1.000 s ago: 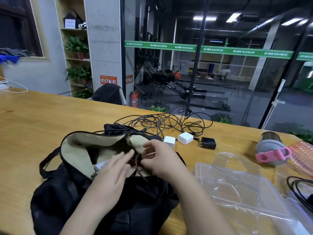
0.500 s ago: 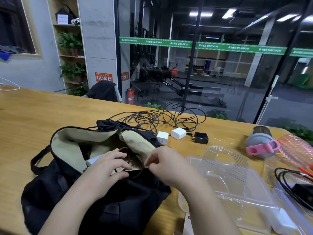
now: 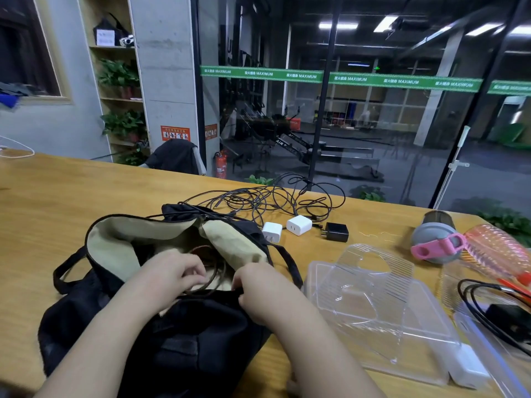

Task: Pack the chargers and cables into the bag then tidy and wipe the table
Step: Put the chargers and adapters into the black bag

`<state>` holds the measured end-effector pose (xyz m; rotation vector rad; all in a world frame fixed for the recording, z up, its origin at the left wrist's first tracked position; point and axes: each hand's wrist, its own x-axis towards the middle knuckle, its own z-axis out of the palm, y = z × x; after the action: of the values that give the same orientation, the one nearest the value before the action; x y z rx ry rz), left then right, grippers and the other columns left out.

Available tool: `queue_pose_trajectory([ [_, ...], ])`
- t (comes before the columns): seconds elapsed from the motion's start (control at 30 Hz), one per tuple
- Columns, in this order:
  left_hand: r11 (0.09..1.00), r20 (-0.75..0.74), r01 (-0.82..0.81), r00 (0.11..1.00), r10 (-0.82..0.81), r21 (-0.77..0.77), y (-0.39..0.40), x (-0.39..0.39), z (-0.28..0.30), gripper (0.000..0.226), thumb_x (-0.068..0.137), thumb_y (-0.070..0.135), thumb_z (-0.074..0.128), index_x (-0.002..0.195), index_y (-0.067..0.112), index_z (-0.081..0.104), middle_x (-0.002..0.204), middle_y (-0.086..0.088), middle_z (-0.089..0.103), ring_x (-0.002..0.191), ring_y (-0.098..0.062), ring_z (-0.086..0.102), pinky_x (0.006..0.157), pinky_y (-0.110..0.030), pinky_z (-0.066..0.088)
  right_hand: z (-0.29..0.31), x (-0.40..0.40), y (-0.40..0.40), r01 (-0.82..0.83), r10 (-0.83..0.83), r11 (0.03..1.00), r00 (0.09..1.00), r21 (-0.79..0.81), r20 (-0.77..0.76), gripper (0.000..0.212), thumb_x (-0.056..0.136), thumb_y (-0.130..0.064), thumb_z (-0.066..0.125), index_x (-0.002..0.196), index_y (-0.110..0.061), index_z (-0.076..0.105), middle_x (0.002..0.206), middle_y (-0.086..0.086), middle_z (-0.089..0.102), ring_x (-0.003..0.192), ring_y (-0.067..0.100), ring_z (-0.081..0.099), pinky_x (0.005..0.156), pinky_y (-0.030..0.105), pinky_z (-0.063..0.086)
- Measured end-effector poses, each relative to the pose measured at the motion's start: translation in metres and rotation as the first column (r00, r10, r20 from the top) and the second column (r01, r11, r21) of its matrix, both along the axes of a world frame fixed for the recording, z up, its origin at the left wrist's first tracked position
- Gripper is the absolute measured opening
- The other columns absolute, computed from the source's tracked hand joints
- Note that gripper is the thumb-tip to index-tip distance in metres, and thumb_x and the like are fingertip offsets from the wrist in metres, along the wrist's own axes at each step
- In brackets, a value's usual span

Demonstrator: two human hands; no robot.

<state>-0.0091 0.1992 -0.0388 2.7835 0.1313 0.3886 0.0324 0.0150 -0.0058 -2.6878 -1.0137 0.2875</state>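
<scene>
Both hands work at the mouth of the black bag (image 3: 172, 334), which lies near the counter's (image 3: 57, 202) near edge with its beige lining turned out. The left hand (image 3: 169, 275) has its fingers curled on a coiled brown cable (image 3: 214, 271) sitting just inside the opening; the right hand (image 3: 264, 294) pinches the bag's front rim and holds it open. To do this well, the person should probably press the coil flat and deep into the lining so it does not spring back out, while the right-hand grip keeps the rim pulled wide. Behind the bag, toward the far edge, wait a tangle of black cables (image 3: 273, 199), two white chargers (image 3: 298, 224) and a black charger (image 3: 336, 231).
</scene>
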Motion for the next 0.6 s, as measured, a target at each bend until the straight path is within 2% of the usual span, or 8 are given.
queue_pose_trajectory([
  [0.1,0.997,0.099,-0.063,0.993,0.067,-0.036,0.003,0.001,0.007,0.029,0.079,0.027,0.07,0.062,0.042,0.052,0.059,0.013,0.059,0.076,0.0,0.046,0.064,-0.02,0.035,0.014,-0.005,-0.013,-0.024,0.023,0.998,1.0,0.059,0.013,0.029,0.085,-0.001,0.052,0.109,-0.009,0.066,0.108,0.012,0.064,0.097,0.027,0.06,0.081,0.032,0.052],
  [0.2,0.995,0.061,-0.095,0.994,0.096,-0.017,0.0,0.005,0.006,0.03,0.082,0.028,0.067,0.065,0.044,0.048,0.068,0.014,0.059,0.082,-0.005,0.046,0.071,-0.026,0.039,0.025,-0.011,-0.026,-0.049,0.043,0.989,0.998,0.142,0.044,0.03,0.084,-0.004,0.053,0.107,-0.016,0.068,0.109,0.006,0.064,0.099,0.023,0.059,0.073,0.026,0.045],
  [0.3,0.999,0.027,-0.038,0.999,0.037,0.019,-0.008,0.006,0.006,0.03,0.082,0.031,0.066,0.066,0.049,0.048,0.07,0.021,0.059,0.084,-0.011,0.053,0.075,-0.029,0.043,0.029,-0.014,-0.033,-0.066,0.052,0.977,0.996,0.205,0.074,0.036,0.083,-0.004,0.051,0.11,-0.021,0.068,0.114,0.003,0.064,0.104,0.021,0.057,0.079,0.026,0.048],
  [0.33,0.999,0.033,-0.029,0.999,0.029,0.016,-0.013,0.004,0.009,0.023,0.084,0.032,0.064,0.07,0.047,0.054,0.071,0.022,0.06,0.084,-0.011,0.055,0.08,-0.03,0.043,0.029,-0.015,-0.036,-0.071,0.052,0.971,0.995,0.229,0.086,0.039,0.082,-0.003,0.05,0.11,-0.022,0.068,0.114,0.003,0.064,0.105,0.02,0.057,0.084,0.028,0.049],
  [0.4,0.999,0.081,-0.053,0.995,0.052,0.012,-0.024,-0.002,0.015,0.008,0.087,0.032,0.06,0.083,0.037,0.064,0.078,0.02,0.063,0.088,-0.01,0.057,0.098,-0.036,0.036,0.03,-0.015,-0.044,-0.078,0.046,0.956,0.992,0.284,0.118,0.04,0.081,-0.003,0.049,0.111,-0.022,0.068,0.114,0.001,0.064,0.106,0.019,0.057,0.088,0.029,0.048],
  [0.47,0.993,0.133,-0.096,0.987,0.087,0.063,-0.038,-0.009,0.021,0.009,0.088,0.033,0.058,0.09,0.032,0.066,0.087,0.016,0.065,0.1,-0.012,0.058,0.108,-0.043,0.026,0.03,-0.016,-0.055,-0.089,0.038,0.936,0.987,0.341,0.153,0.033,0.084,-0.007,0.051,0.109,-0.021,0.068,0.11,0.0,0.064,0.102,0.017,0.057,0.085,0.026,0.046],
  [0.53,0.987,0.201,-0.1,0.977,0.074,0.124,-0.056,-0.016,0.026,0.013,0.088,0.036,0.056,0.091,0.029,0.067,0.092,0.012,0.065,0.11,-0.016,0.055,0.103,-0.042,0.032,0.028,-0.019,-0.068,-0.115,0.038,0.908,0.98,0.402,0.195,0.026,0.086,-0.01,0.053,0.105,-0.02,0.068,0.104,-0.002,0.064,0.095,0.013,0.057,0.082,0.024,0.046],
  [0.6,0.992,0.3,0.014,0.952,-0.051,0.124,-0.078,-0.024,0.029,0.024,0.085,0.039,0.05,0.088,0.024,0.068,0.09,0.01,0.066,0.099,-0.019,0.059,0.09,-0.042,0.045,0.024,-0.025,-0.08,-0.138,0.032,0.877,0.972,0.461,0.231,0.021,0.088,-0.012,0.054,0.103,-0.02,0.067,0.099,-0.006,0.063,0.084,0.005,0.053,0.075,0.017,0.043],
])
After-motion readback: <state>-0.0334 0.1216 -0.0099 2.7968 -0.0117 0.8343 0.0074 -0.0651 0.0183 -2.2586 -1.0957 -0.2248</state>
